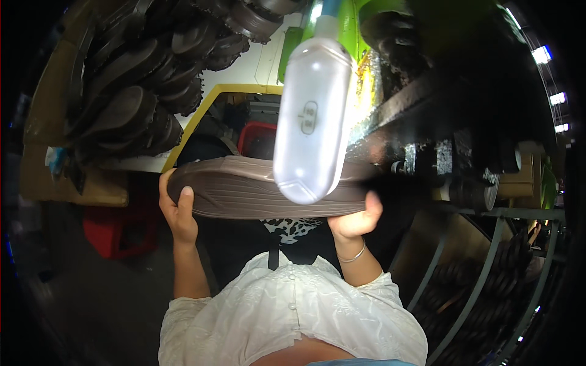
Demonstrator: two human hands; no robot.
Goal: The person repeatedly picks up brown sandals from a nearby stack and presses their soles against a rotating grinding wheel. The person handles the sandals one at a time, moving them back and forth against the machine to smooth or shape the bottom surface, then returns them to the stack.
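Observation:
A brown moulded shoe sole (244,188), ridged along its side, is held crosswise on its edge in front of my chest. My left hand (178,207) grips its left end, thumb on the near face and fingers behind. At the other end my right hand (356,221) is closed on its lower edge, with the thumb up and the other fingers partly hidden. A pale translucent bottle-shaped thing (313,119), narrow at its top, stands between the camera and the sole and covers part of the sole's right half.
Dark brown soles or slippers (131,110) with ragged edges are heaped at the far left on a white surface. A yellow-edged opening (223,89) shows a red bin (259,139). Dark machinery (427,104) is at the right, above a grey metal rack (488,262). A red stool-like thing (113,229) is at left.

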